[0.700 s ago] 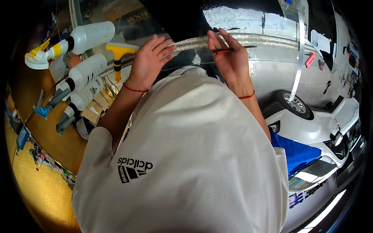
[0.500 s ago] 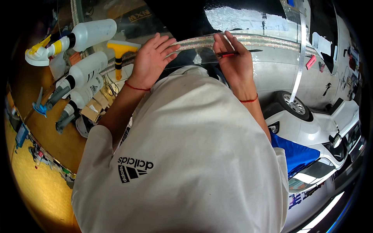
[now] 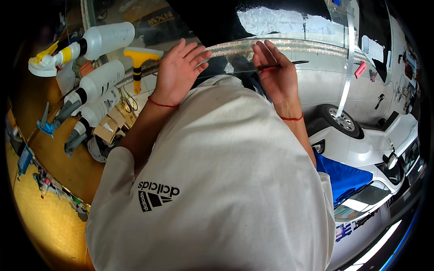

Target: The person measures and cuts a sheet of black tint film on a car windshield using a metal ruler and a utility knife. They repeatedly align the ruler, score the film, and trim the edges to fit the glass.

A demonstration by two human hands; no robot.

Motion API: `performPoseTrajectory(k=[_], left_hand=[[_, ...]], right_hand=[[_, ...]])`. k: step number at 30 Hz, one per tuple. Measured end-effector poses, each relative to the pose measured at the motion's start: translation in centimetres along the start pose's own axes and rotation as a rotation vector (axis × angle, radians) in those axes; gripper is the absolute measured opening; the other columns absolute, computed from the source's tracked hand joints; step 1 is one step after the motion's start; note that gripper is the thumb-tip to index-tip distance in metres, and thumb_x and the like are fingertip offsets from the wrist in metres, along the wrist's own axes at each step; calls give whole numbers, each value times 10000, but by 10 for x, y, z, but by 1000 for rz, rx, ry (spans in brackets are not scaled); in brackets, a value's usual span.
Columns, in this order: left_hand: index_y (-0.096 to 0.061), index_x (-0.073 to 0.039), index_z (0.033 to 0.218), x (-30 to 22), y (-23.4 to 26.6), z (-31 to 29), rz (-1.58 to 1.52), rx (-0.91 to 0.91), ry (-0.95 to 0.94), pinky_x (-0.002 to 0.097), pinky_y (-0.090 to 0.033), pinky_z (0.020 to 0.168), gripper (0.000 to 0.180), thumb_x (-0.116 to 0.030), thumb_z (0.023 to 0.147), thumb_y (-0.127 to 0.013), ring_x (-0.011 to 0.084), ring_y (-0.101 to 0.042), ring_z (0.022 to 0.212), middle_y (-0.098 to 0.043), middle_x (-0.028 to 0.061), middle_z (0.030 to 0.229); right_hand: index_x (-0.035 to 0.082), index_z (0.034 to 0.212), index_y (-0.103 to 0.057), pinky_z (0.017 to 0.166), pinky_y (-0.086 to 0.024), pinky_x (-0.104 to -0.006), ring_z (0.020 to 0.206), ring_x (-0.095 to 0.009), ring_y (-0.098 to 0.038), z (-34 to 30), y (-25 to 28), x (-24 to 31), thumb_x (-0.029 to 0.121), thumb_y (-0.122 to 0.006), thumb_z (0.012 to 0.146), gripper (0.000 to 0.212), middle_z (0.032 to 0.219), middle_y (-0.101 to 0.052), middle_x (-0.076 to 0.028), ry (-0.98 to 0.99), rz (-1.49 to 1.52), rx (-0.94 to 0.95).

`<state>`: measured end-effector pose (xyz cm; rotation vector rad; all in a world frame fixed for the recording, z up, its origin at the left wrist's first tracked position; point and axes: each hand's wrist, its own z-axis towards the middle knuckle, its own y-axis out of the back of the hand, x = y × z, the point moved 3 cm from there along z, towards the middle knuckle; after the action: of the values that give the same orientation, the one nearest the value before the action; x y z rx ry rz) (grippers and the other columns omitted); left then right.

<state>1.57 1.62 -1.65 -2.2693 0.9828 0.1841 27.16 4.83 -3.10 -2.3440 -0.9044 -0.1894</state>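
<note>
My left hand (image 3: 179, 74) is raised in front of my chest, palm showing and fingers spread, with nothing in it. Facing it across a gap, my right hand (image 3: 276, 74) has its fingers mostly stretched out. A slim black and red pen-like tool (image 3: 300, 62) lies across that palm, held near the thumb, its dark tip sticking out to the right. I cannot make out its exact kind. Both hands are over the near edge of a glass table (image 3: 217, 48). Left of my left hand is a yellow squeegee (image 3: 137, 67) with a black-banded handle.
Several white spray bottles (image 3: 110, 39) lie at the left, near a small cardboard box (image 3: 108, 128). Black film (image 3: 208, 18) covers part of the glass. A long metal ruler (image 3: 347, 81) crosses the right side, near a pink block (image 3: 360, 69). A white car (image 3: 348, 149) stands at the right.
Both hands have shifted slightly to the right, and the right hand is a little lower. The black and red tool has moved along with the right hand.
</note>
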Motion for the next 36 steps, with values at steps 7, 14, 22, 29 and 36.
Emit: performPoseTrajectory(k=[7,14,22,29,36], left_hand=[[-324,77,1529,8,5,9,3,30,-18,369,-448,975,752,-441,1037,-558,249,-570,1196,-502,174,1448],[-490,5,1402,18,3,27,0,-49,-14,323,-459,837,521,-361,1042,-582,187,-588,982,-596,143,1349],[-612,-86,897,8,6,50,454,-138,-158,251,-376,583,193,-235,997,-683,99,-509,628,-567,1,796],[-575,-94,839,-10,-1,53,298,-48,-125,295,-421,637,170,-160,977,-649,149,-526,666,-547,20,752],[-588,-108,981,-23,7,63,311,72,-10,355,-545,906,125,-208,1008,-658,268,-717,1001,-716,159,1063]], right_hand=[[-56,1289,-582,1002,-536,-419,1196,-326,-651,0,2,0,121,-507,1065,296,1322,-632,-194,-15,-21,16],[-37,1293,-597,731,-508,-322,869,-203,-672,16,17,-6,113,-540,1044,296,1181,-705,-146,-133,-91,158],[22,1278,-623,515,-295,-253,546,-86,-360,27,2,-22,397,-590,1059,436,725,-470,36,-282,-291,177],[84,1147,-606,498,-241,-249,513,-79,-313,41,4,13,527,-603,1029,458,686,-417,49,-45,-261,103],[230,668,-444,436,-181,-259,423,-69,-257,83,41,116,496,-674,995,480,539,-296,92,314,-362,-52]])
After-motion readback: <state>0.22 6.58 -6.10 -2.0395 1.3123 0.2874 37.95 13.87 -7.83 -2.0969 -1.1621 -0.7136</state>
